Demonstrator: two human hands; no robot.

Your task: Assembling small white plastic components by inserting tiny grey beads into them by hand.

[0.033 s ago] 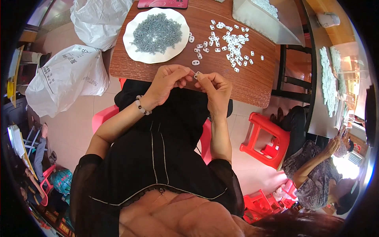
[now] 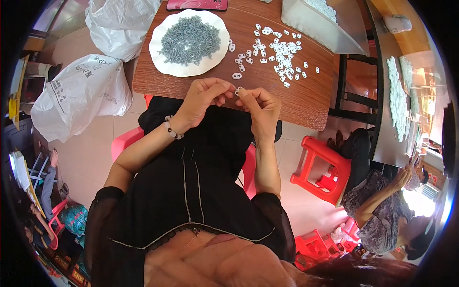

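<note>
Item: one small white piece (image 2: 238, 91), upper centre of the frame, above the near edge of the brown worktop (image 2: 306, 107). Step in hand, as we judge it: fine fingertip fitting work on that piece. For good handling, we advise keeping the piece steady in one pinch, its opening turned toward the opposite fingertips, and letting only the other side make small adjustments; light pressure should serve, since a hard squeeze could flick so small a part away. We would keep both wrists low and the work over the worktop, where a dropped part is easily found. Right hand (image 2: 263, 106): thumb and forefinger closed in a narrow pinch on the white piece. Left hand (image 2: 203, 101): thumb and forefinger drawn close together, tips at or just beside the same piece; whether they grip anything, we cannot tell. Stock: grey stick-like pieces (image 2: 191, 40) heaped on a white scalloped plate (image 2: 157, 50), upper left of centre; loose white two-holed pieces (image 2: 286, 55), upper right of centre.
</note>
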